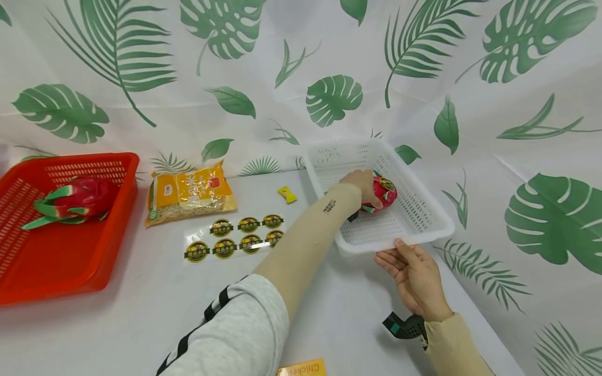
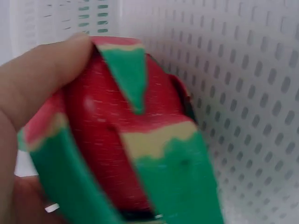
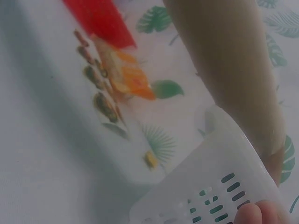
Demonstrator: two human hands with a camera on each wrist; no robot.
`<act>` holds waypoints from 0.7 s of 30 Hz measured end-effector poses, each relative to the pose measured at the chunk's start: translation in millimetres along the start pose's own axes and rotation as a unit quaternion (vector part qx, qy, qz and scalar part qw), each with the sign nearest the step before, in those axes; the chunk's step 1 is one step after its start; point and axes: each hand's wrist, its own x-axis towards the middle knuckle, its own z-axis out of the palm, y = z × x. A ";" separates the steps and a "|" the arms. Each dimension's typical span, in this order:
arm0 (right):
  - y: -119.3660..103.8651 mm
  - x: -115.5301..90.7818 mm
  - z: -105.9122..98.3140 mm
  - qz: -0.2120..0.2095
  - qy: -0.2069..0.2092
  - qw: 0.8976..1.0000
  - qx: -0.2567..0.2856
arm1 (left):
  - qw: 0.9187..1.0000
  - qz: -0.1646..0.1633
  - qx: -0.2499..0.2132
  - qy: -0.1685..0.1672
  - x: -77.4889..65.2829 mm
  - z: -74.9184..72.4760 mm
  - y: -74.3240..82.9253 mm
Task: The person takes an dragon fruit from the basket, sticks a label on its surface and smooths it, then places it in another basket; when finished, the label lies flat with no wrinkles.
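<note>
In the head view my left hand [image 1: 361,185] reaches across into the white plastic basket [image 1: 425,230] and grips a red dragon fruit [image 1: 388,196] there. A round black-and-yellow sticker [image 1: 388,184] shows on the fruit. In the left wrist view the thumb and fingers wrap one side of the dragon fruit [image 2: 93,116], whose green-tipped scales face the camera. My right hand [image 1: 416,277] pinches the basket's near rim, thumb at the edge and fingers against the outer wall. The right wrist view shows fingertips [image 3: 257,213] on the slotted wall of the basket [image 3: 205,172].
A red basket [image 1: 94,277] with another dragon fruit [image 1: 91,198] stands at the left. Between the baskets lie a yellow-orange food bag [image 1: 193,193], a sheet of round stickers [image 1: 224,248] and a small yellow packet [image 1: 287,195]. A yellow box [image 1: 303,368] shows at the bottom edge.
</note>
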 end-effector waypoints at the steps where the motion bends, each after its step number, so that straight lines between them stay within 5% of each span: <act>1: -0.4 -0.2 -0.7 0.000 -0.002 1.000 0.000 | 1.000 -0.007 0.000 -0.009 -1.2 -2.5 1.2; 7: -0.8 -0.3 -3.7 -0.001 0.000 1.000 0.003 | 0.998 -0.044 0.026 -0.046 -10.3 -15.9 7.5; 10: 0.0 -0.4 -3.8 0.000 0.002 1.000 -0.002 | 0.997 -0.060 0.020 -0.046 0.6 -9.5 7.2; 16: -0.5 -0.2 -1.5 -0.004 0.004 1.000 0.001 | 0.998 -0.061 0.007 -0.001 37.4 6.8 -0.7; 21: 0.3 -1.1 0.1 -0.006 0.004 1.000 0.008 | 0.999 -0.044 0.007 0.027 23.0 -0.3 -2.6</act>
